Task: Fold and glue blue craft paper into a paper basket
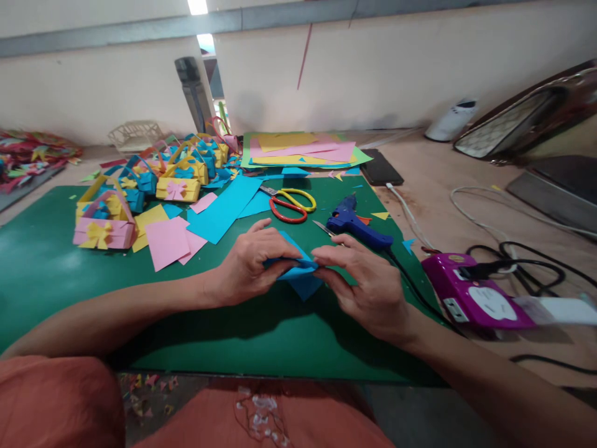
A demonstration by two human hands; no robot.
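Note:
A small blue paper piece (301,274) lies partly folded on the green mat (69,261), pinched from both sides. My left hand (252,264) grips its left part, fingers curled over the fold. My right hand (364,280) holds its right edge between thumb and fingertips. Just behind my hands lie a blue glue gun (357,225) and red-and-yellow scissors (290,205). Pink squares (168,242) and a larger blue sheet (224,211) lie to the left of them.
Several finished paper baskets (105,227) in pink, yellow and blue crowd the mat's far left. A stack of coloured sheets (298,149) sits at the back, a black phone (380,168) beside it. A purple power strip (476,298) with cables lies at the right.

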